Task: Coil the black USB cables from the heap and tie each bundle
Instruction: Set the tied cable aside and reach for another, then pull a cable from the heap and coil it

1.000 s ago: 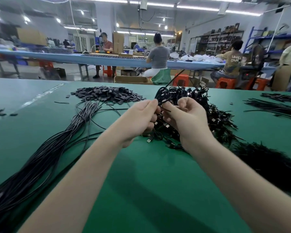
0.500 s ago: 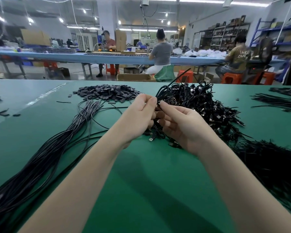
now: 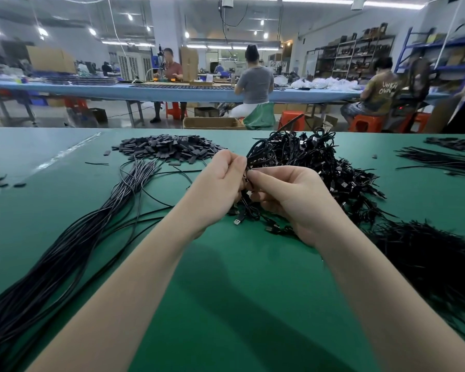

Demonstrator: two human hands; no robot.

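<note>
The cable being worked is a small black coil held up just above the green worktop, at the middle of the head view, pinched between both hands. The left hand comes in from 7 o'clock, its fingers curled and its grip closed on the coil's left side, thumb and fingertips meeting at the top. The right hand reaches in from 5 o'clock, its forefinger and thumb stretched toward the left hand and its grip narrow on the same coil, the other fingers folded beneath; whether it also pinches a tie there I cannot tell. Below the hands a plug with a metal tip lies on the worktop. Behind the hands, from 12 to 2 o'clock, sits the heap of tied bundles, touching the coil's far side. At 9 o'clock a long sheaf of loose cables runs from the near left edge up toward a pile of flat dark tabs at 11 o'clock. At 4 o'clock lies a bushy mass of thin black ties, and more strands rest at 2 o'clock near the far right edge. Beyond the worktop, seated people work at a long blue bench.
</note>
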